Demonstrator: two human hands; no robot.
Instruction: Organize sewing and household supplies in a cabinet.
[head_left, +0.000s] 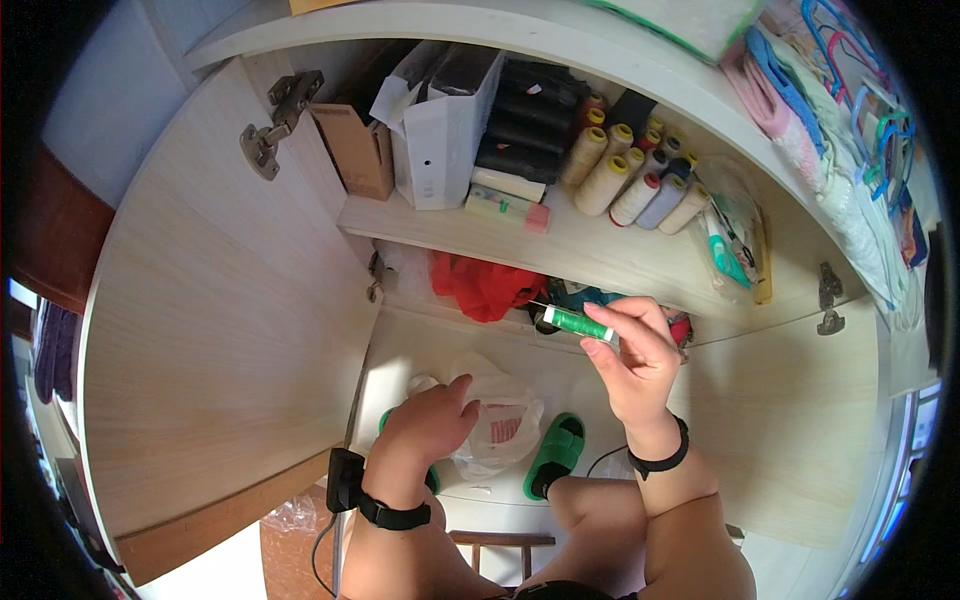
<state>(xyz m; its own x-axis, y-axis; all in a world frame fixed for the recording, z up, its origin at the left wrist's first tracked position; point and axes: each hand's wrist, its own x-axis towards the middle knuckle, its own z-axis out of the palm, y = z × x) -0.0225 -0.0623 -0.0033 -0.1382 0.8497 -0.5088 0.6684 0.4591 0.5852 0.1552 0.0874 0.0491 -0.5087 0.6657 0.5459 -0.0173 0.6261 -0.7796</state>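
Note:
My right hand (637, 352) pinches a small spool of green thread (579, 323) by its end, between thumb and fingers, in front of the cabinet's lower opening. A thin needle-like piece (537, 303) sticks out from the spool's far end, and a fine strand hangs near it. My left hand (439, 420) is lower and to the left, above a translucent white plastic bag (501, 450) on the floor. Its undersides and some fingers are hidden, so I cannot tell if it grips the bag. A round white thing (421, 385) shows just beyond that hand.
Cones of thread (602, 184), white file boxes (442, 154), black packs (525, 120) and a brown carton (356, 150) fill the shelf (465, 232). Below lies a red bag (480, 285). Cabinet doors stand open at left (225, 322) and right (780, 420). Green slippers (555, 454) are underfoot.

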